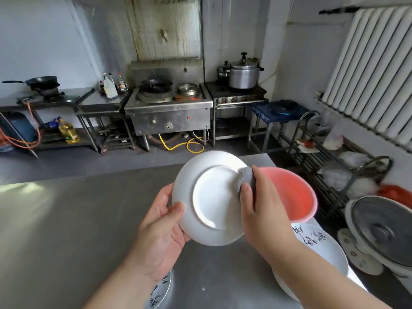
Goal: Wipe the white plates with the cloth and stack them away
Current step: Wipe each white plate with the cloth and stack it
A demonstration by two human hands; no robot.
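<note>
My left hand [163, 228] grips the lower left rim of a white plate [211, 197], thumb over the edge, and holds it tilted above the steel table with its underside and foot ring toward me. My right hand [260, 204] pinches a grey cloth [245, 179] and presses it against the plate's right edge. A stack of white plates with black lettering [321, 250] sits on the table at the right, partly hidden by my right forearm. Another lettered plate [159, 291] lies under my left forearm.
A pink basin [294, 192] stands on the steel table [78, 219] just behind my right hand. A floor fan [383, 233] and a wire rack [334, 166] stand to the right of the table. Stoves with pots line the far wall.
</note>
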